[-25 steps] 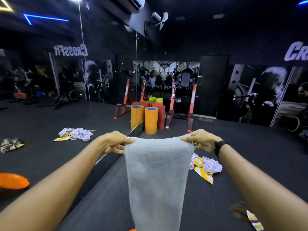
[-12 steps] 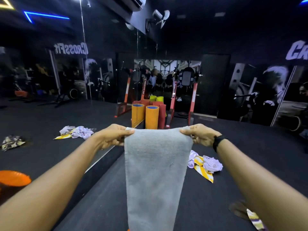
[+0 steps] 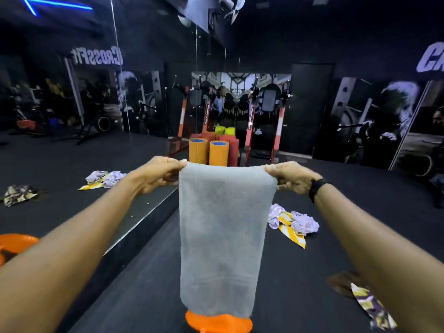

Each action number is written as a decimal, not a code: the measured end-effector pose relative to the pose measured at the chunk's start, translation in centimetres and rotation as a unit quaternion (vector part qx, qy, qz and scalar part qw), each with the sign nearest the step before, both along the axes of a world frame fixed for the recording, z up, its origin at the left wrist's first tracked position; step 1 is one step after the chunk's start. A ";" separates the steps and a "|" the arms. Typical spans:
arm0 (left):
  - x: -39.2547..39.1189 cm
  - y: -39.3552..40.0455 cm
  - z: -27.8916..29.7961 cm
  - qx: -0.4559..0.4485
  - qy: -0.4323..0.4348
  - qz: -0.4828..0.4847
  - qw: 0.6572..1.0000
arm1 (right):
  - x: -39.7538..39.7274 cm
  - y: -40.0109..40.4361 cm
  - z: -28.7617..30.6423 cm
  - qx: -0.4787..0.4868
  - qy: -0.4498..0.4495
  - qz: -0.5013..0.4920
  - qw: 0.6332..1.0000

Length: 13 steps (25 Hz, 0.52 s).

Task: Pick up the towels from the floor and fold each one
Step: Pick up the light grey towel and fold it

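A pale grey towel hangs straight down in front of me, held up by its top edge. My left hand pinches the top left corner and my right hand pinches the top right corner. Its lower hem ends just above an orange object on the floor. A crumpled lilac and yellow-striped towel heap lies on the black floor to the right. Part of a patterned purple-yellow cloth shows by my right forearm.
A mirror wall runs along the left and reflects the towel heaps and an orange object. Upright orange and red foam rollers stand ahead, with a red squat rack behind them. Dark rubber floor spreads right.
Both hands have raised the grey towel higher, so its lower hem now shows above the orange object. The hands have spread slightly and the towel hangs flatter.
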<state>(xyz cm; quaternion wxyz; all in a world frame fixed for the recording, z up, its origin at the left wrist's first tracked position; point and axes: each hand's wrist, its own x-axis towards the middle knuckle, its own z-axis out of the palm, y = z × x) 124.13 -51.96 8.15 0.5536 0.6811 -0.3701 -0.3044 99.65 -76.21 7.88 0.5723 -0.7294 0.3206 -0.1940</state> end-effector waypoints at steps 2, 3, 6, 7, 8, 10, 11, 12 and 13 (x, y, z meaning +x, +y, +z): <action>-0.4 -0.6 0.1 -0.003 0.013 0.022 1.000 | 0.0 0.0 0.4 0.008 -0.007 -0.016 1.000; -0.7 -0.8 0.1 -0.005 0.017 0.028 0.999 | 0.1 0.2 0.6 0.013 -0.005 -0.019 1.000; -1.0 -1.3 0.3 -0.033 0.031 0.050 0.998 | 0.1 0.6 1.1 0.016 -0.016 -0.035 0.999; -1.1 -1.4 0.5 -0.055 0.037 0.059 0.996 | 0.1 0.7 1.5 0.015 -0.039 -0.034 0.999; -1.3 -1.5 0.9 -0.080 0.039 0.072 0.993 | 0.1 0.8 2.1 0.017 -0.069 -0.026 0.997; -1.5 -1.8 1.6 -0.123 0.049 0.105 0.986 | 0.1 0.8 3.4 0.013 -0.111 -0.006 0.994; -1.5 -1.9 1.8 -0.142 0.056 0.114 0.982 | 0.3 0.8 3.8 0.004 -0.119 -0.006 0.993; -1.6 -2.0 2.1 -0.157 0.064 0.119 0.978 | 0.4 0.7 4.2 -0.005 -0.124 -0.014 0.992; -1.6 -2.1 2.3 -0.170 0.071 0.120 0.976 | 0.6 0.6 4.4 -0.010 -0.128 -0.023 0.991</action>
